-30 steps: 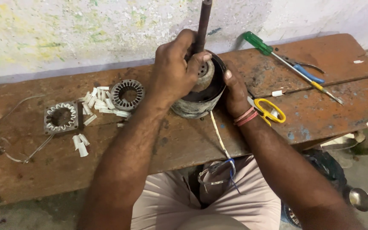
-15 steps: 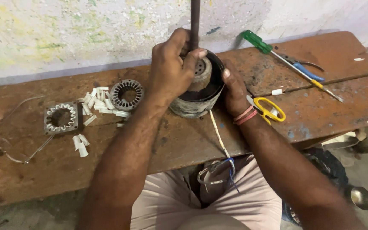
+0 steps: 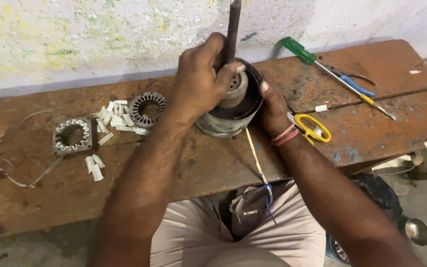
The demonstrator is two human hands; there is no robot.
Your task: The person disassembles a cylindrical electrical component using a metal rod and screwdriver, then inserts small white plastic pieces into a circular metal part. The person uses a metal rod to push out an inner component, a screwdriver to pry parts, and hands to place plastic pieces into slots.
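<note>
A round metal motor housing (image 3: 223, 123) stands on the rusty brown bench (image 3: 198, 168). A dark shaft (image 3: 232, 29) rises upright from its rotor (image 3: 237, 86). My left hand (image 3: 198, 81) is wrapped around the shaft's base and the rotor top. My right hand (image 3: 273, 106) holds the housing's right rim. A white cable (image 3: 254, 153) with blue and white wires hangs from the housing over the bench edge onto my lap.
Left of the housing lie a round stator core (image 3: 147, 109), a square stator core (image 3: 72, 134), several white paper strips (image 3: 114, 118) and a bent wire (image 3: 11, 173). Yellow-handled scissors (image 3: 312, 127), a green-handled screwdriver (image 3: 322, 64) and blue-handled pliers (image 3: 354, 81) lie to the right.
The shaft has swung from a slight rightward tilt to upright. Both hands have kept their places on the housing.
</note>
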